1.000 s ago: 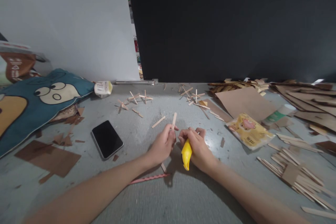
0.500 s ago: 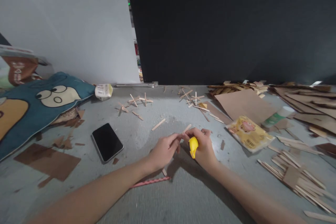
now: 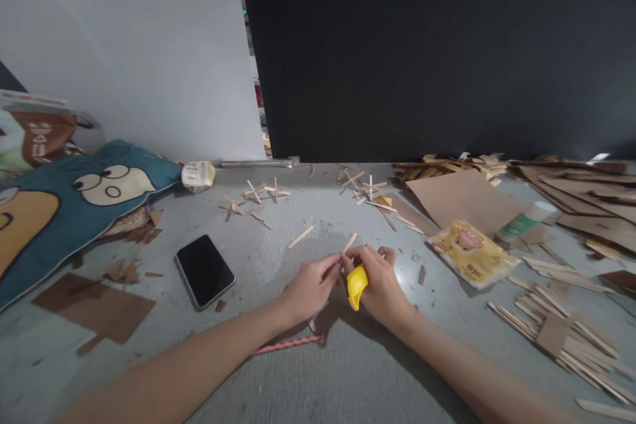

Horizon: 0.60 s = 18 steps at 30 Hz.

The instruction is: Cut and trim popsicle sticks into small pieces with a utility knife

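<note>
One blue cartoon cushion (image 3: 69, 218) lies at the left of the table (image 3: 248, 391), with a dark-screened phone (image 3: 205, 271) just beyond your left forearm. Crossed wooden pieces (image 3: 263, 191) sit farther back, while a pink strip (image 3: 291, 345) lies near your left wrist. Your left hand (image 3: 308, 287), fingertips pinched, holds a wooden stick (image 3: 350, 242) where both hands meet, its pale end pointing away from you. Your right hand (image 3: 378, 278) grasps a yellow tool (image 3: 356, 286). To the right lie a yellow packet (image 3: 470, 252) and a banded bundle of sticks (image 3: 552, 334).
</note>
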Tool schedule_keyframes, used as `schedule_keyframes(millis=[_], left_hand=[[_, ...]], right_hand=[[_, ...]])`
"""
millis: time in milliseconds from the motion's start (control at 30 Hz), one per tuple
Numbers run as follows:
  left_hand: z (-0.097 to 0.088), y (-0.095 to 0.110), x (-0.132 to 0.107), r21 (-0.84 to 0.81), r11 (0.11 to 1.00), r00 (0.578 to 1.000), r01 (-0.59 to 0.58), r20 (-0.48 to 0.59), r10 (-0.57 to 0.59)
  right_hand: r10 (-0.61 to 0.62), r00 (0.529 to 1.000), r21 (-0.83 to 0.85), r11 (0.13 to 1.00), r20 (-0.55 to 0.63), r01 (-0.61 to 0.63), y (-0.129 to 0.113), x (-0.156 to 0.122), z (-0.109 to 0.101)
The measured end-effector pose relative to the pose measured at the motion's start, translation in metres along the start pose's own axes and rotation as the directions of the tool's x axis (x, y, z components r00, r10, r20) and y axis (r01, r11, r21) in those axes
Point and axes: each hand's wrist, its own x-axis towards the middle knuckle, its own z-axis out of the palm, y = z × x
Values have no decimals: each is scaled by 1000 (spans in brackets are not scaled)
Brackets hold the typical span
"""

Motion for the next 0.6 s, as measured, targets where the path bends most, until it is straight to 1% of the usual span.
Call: schedule_keyframes(millis=[233,300,433,500,600], left_hand=[[1,3,-1,-63,997,999,-47,10,47],[1,2,-1,-97,995,1000,-13,11,14],[2,-5,0,-213,971,994,109,46,-102],[1,-8,1,-265,954,990,138,66,-125],[0,-12,2,-297,943,988,149,75,-133]], right_hand=[[-10,1000,-2,1000,3,10,1,-2,0],[-25,1000,7,1000,7,25,1,-2,0],[-37,999,24,999,6,37,1,-1,-1],[-30,1000,29,999,-2,30,1,-1,-1],[-28,999,38,999,-29,30,2,-1,-2]])
